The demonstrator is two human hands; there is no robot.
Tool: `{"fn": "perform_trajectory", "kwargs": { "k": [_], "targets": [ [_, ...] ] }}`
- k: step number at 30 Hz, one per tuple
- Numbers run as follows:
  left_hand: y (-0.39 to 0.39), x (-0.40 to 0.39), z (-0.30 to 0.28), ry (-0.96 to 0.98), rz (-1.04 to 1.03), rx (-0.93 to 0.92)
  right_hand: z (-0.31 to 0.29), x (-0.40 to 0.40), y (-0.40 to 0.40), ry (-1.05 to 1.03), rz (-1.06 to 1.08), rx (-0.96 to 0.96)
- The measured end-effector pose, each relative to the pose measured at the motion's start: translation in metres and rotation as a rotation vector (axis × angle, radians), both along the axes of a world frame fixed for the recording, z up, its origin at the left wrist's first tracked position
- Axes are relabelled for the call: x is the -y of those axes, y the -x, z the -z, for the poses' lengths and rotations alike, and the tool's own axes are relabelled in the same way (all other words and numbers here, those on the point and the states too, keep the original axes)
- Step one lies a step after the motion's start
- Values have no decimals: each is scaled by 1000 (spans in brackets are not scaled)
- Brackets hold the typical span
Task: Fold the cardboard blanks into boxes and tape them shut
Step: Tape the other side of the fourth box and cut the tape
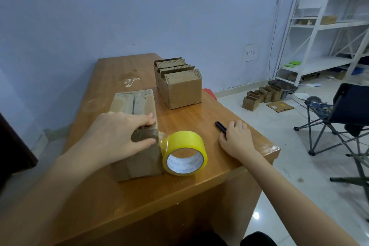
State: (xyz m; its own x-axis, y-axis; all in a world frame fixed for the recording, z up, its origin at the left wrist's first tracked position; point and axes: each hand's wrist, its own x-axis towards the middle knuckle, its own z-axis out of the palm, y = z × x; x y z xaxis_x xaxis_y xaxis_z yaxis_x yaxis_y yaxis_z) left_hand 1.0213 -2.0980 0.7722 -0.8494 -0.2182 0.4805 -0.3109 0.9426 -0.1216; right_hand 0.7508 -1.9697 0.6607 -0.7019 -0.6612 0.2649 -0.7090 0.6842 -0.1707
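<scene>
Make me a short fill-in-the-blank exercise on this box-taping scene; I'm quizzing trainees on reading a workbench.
1. The left hand presses on the taped cardboard box, and the roll of ____ tape stands against that box.
2. The right hand closes on a black ____ lying on the wooden table.
3. Behind the taped box, a bundle of cardboard blanks stands near the table's ____ edge.

Missing words: yellow; pen-like cutter; right
</scene>
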Motion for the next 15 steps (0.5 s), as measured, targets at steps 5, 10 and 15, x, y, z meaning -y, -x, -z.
{"fn": "perform_trajectory", "kwargs": {
  "k": [5, 10, 15],
  "targets": [
    [-1, -2, -1, 20, -38, 5, -47, 6, -39, 319, -388, 83],
    [1, -6, -2, 8, -96, 44, -98, 18, -84, -171, -707, 382],
    [-1, -7, 3, 39, -96, 30, -87, 20, -80, 9, -751, 747]
  ]
}}
